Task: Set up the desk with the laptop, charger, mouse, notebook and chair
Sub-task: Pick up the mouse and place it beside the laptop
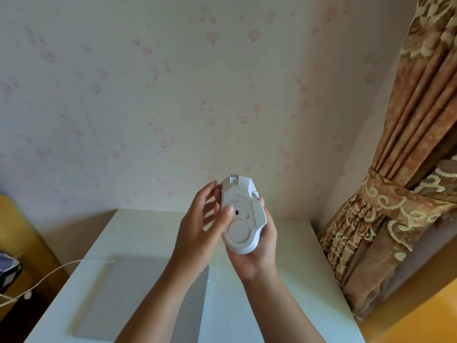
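A white mouse (243,216) is held belly-up above the white desk (296,280), its round underside pad and small switch facing me. My right hand (257,253) cups it from below and the right. My left hand (200,224) rests against its left side, with the thumb pressed on the underside near the switch. A closed silver laptop (138,298) lies flat on the desk below my left forearm. A white charger cable (47,273) runs off the desk's left edge toward the floor.
A papered wall stands right behind the desk. A tied-back patterned curtain (395,194) hangs at the right. Yellow wooden floor shows at both sides, with a dark object (7,271) at the far left.
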